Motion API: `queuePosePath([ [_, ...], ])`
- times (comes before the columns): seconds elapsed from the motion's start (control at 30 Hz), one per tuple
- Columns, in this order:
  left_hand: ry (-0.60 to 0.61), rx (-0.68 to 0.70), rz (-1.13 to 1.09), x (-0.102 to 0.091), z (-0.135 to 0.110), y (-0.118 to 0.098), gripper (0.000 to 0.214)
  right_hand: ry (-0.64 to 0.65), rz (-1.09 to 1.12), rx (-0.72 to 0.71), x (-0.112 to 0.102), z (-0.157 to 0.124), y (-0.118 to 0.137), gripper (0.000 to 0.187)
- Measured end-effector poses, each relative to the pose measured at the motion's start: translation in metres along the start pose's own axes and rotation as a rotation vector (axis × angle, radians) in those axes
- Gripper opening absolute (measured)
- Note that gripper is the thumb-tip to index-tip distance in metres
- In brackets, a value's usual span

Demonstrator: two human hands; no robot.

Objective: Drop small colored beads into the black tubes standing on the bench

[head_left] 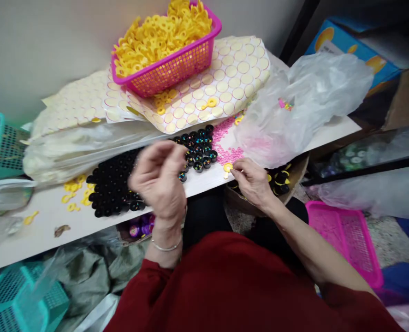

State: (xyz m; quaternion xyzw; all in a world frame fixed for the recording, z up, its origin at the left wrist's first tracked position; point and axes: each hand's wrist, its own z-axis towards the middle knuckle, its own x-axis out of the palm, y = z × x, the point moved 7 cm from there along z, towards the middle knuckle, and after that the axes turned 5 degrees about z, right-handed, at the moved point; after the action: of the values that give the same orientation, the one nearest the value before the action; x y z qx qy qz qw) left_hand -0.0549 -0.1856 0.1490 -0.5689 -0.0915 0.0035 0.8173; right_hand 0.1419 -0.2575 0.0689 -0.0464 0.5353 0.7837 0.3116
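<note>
My left hand (161, 177) is raised above the black round pieces, its fingers curled together and slightly blurred. Whatever it may hold is hidden. Beneath and left of it, rows of black round pieces (112, 182) stand packed on the white shelf. More black pieces with shiny coloured specks (198, 150) are grouped to its right. At the shelf's front edge my right hand (254, 182) pinches a small yellow ring with a stub handle (228, 168) between thumb and fingers. Tiny pink pieces (228, 154) lie scattered just behind that ring.
A pink basket (169, 67) heaped with yellow rings sits on sheets of round stickers (232, 69). A clear plastic bag (294, 106) covers the shelf's right part. Loose yellow rings (73, 186) lie at left. Below the shelf is a cardboard box (296, 189) holding black-and-yellow pieces.
</note>
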Motion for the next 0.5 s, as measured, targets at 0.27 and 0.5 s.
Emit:
queuePosePath([
  [0.27,0.140,-0.206,0.354,-0.002,-0.063,0.137,0.011,0.073,-0.398,0.100,0.045,-0.011,-0.054,0.027],
  [0.5,0.164,0.200,0.604,-0.006,-0.068,0.128,0.010,0.024,-0.534,-0.055,0.053,-0.016,-0.050,0.015],
])
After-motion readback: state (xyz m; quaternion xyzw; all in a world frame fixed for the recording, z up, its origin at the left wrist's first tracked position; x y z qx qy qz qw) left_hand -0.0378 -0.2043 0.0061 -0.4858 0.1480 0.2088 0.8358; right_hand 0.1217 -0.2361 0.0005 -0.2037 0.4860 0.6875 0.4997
